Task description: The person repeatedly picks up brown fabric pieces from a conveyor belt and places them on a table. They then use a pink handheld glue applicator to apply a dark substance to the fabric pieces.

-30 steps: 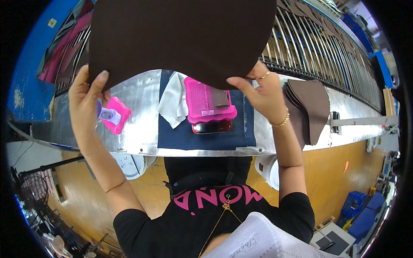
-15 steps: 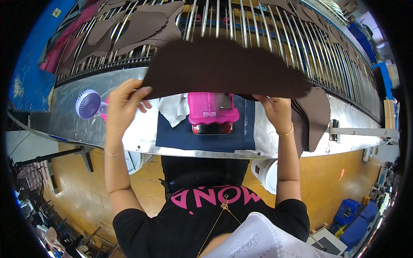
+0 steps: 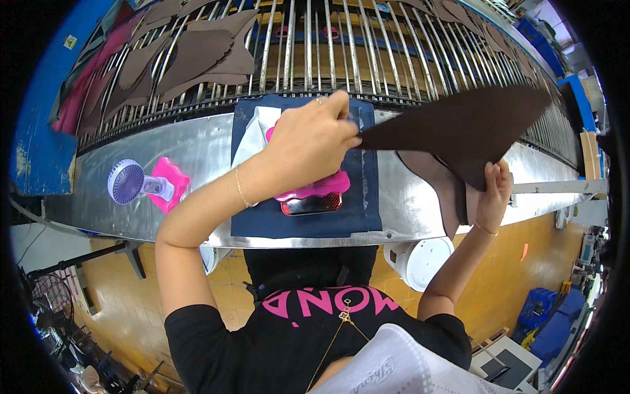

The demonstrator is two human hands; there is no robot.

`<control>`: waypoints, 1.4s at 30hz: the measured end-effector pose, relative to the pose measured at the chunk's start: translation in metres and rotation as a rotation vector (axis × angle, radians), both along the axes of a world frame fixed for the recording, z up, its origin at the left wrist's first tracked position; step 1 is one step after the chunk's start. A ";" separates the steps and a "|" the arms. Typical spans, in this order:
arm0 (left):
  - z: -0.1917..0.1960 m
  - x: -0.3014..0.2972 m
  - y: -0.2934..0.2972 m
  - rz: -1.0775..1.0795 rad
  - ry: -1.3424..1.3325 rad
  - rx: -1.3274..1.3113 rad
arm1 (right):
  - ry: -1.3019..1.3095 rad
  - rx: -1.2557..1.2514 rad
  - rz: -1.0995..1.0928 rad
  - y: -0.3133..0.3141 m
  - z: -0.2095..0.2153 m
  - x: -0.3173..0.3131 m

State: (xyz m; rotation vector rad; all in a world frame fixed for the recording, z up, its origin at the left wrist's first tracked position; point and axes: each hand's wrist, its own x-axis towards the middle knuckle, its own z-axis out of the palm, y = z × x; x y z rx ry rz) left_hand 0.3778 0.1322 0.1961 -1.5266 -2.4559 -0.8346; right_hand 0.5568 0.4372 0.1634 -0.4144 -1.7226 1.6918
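Head view shows me holding a dark brown sheet (image 3: 469, 125) in the air, mostly right of the navy cloth (image 3: 262, 220), above the metal worktop (image 3: 210, 139). It looks thin, matte and plain, narrow at the end nearest the cloth and broadening away from it to a pointed far corner. My left fingers (image 3: 346, 134), over the cloth and slightly blurred, are curled closed on that narrow end. My right fingers (image 3: 490, 177), well right of the cloth, pinch the sheet's lower edge. Brown pieces (image 3: 423, 174) lie stacked just right of the cloth, partly hidden.
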 end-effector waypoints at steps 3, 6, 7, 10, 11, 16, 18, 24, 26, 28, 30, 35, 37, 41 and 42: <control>0.012 -0.014 -0.001 0.120 -0.082 0.143 | -0.107 -0.065 -0.027 0.003 0.016 -0.031; 0.022 -0.030 -0.028 0.238 -0.151 0.309 | -0.221 -0.059 -0.039 0.017 0.005 -0.082; 0.021 -0.033 -0.039 0.287 -0.180 0.342 | -0.226 -0.031 0.013 0.022 -0.004 -0.103; 0.014 -0.031 -0.074 0.439 -0.276 0.384 | -0.181 0.037 0.135 0.041 -0.052 -0.178; 0.011 -0.027 -0.085 0.493 -0.311 0.386 | -0.222 -0.002 0.212 0.038 -0.062 -0.200; -0.005 -0.005 -0.129 0.659 -0.334 0.376 | -0.414 0.014 0.248 0.033 -0.122 -0.291; -0.015 -0.002 -0.136 0.674 -0.350 0.380 | -0.492 0.121 0.184 0.047 -0.144 -0.306; -0.018 0.004 -0.136 0.702 -0.409 0.439 | -0.508 0.469 -0.081 0.054 -0.127 -0.284; -0.025 0.004 -0.139 0.687 -0.356 0.422 | -0.442 0.594 -0.160 0.041 -0.089 -0.239; -0.025 0.002 -0.134 0.628 -0.343 0.423 | -0.435 0.676 -0.272 0.059 -0.075 -0.172; -0.030 0.000 -0.131 0.587 -0.370 0.458 | -0.541 0.776 -0.475 0.074 -0.069 -0.094; -0.035 -0.002 -0.113 0.572 -0.521 0.571 | -1.237 0.627 -0.771 0.122 -0.112 0.064; -0.039 -0.003 -0.111 0.554 -0.530 0.579 | -1.261 0.604 -0.749 0.105 -0.111 0.078; -0.035 0.004 -0.102 0.526 -0.564 0.554 | -1.340 0.556 -0.817 0.090 -0.102 0.081; -0.034 0.006 -0.103 0.533 -0.554 0.547 | -1.370 0.573 -0.858 0.080 -0.096 0.070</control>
